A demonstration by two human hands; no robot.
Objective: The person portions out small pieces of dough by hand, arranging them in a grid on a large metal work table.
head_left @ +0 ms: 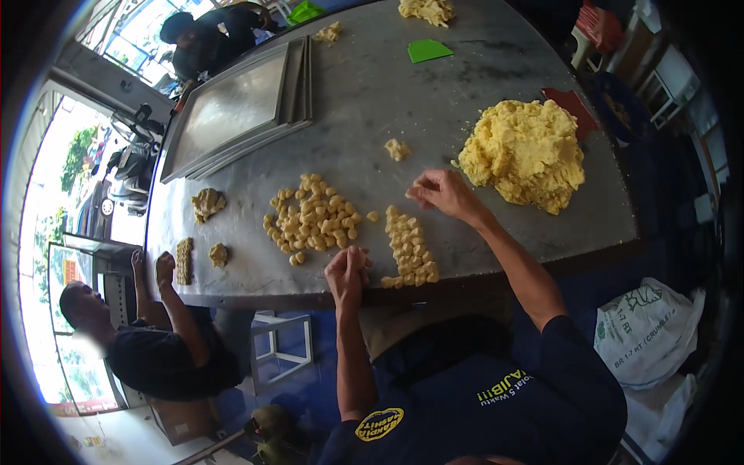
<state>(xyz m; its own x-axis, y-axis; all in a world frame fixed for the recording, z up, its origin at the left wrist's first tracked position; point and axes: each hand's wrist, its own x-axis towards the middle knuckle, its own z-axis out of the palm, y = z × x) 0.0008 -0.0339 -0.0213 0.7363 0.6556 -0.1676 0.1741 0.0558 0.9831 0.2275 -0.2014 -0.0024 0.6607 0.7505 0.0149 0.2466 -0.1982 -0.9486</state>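
Observation:
My left hand (346,275) is closed in a pinch at the near table edge, below a loose heap of small pale dough balls (310,213); what it holds is too small to make out. My right hand (440,194) is raised at right of centre, fingers pinched, contents unclear. Between my hands lie dough pieces packed in a long group (407,248). A small ragged dough lump (397,149) sits beyond my right hand, and a large crumbly yellow dough mound (521,155) is to its right.
The metal table (364,93) also holds stacked trays (225,108), a green scraper (428,49), a red scraper (577,108) and several other dough lumps (208,203). A co-worker (155,349) works at left, another person (205,46) stands opposite. White sacks (643,333) are at lower right.

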